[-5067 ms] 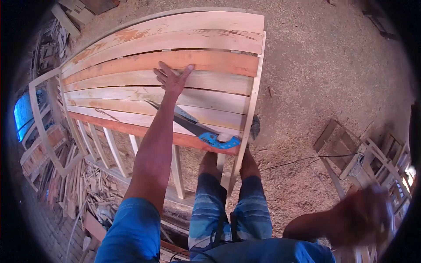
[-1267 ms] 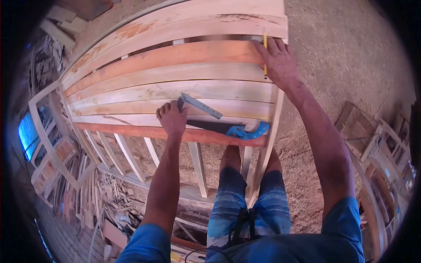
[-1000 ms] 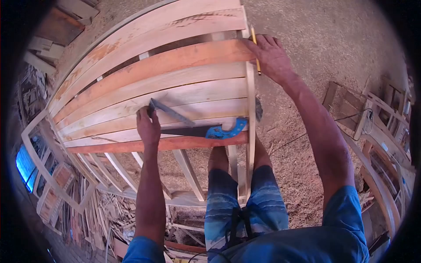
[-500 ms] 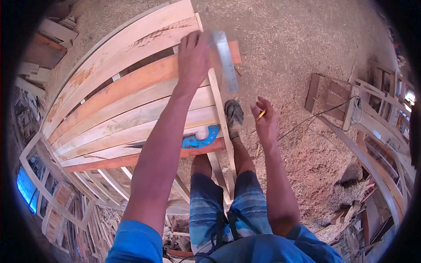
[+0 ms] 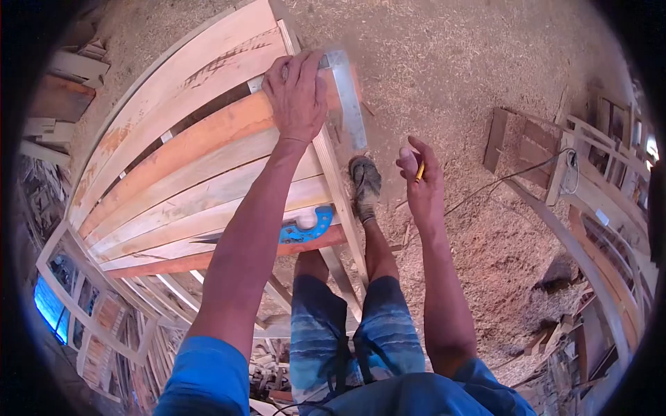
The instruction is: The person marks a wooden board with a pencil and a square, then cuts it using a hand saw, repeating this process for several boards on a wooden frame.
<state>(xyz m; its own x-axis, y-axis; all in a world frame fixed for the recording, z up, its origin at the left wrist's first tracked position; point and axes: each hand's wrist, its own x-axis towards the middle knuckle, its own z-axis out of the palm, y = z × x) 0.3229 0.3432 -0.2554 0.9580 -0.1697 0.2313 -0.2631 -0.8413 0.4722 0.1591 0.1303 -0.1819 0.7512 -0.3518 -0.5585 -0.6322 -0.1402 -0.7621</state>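
Note:
My left hand [image 5: 297, 100] is at the end of the slatted wooden planks, its fingers closed over a metal square [image 5: 349, 104]. The square's long blade extends past the reddish plank [image 5: 229, 125], on the side away from the slats; its other arm is partly under my fingers. To the right, away from the wood, my right hand [image 5: 424, 184] is raised, its fingers closed on a yellow pencil [image 5: 420, 171]. A handsaw [image 5: 305, 227] with a blue handle lies on the lower planks, its blade partly hidden by my left forearm.
A narrow upright batten [image 5: 340, 187] runs along the plank ends beside my foot [image 5: 365, 182]. Wood shavings [image 5: 499, 256] cover the floor. At right stand wooden frames [image 5: 534, 145] with a dark cable; scrap timber [image 5: 66, 104] lies at left.
My left hand has set the square against the plank end, where it was blurred in motion before. The view has shifted slightly, and the pencil in my right hand has turned more upright.

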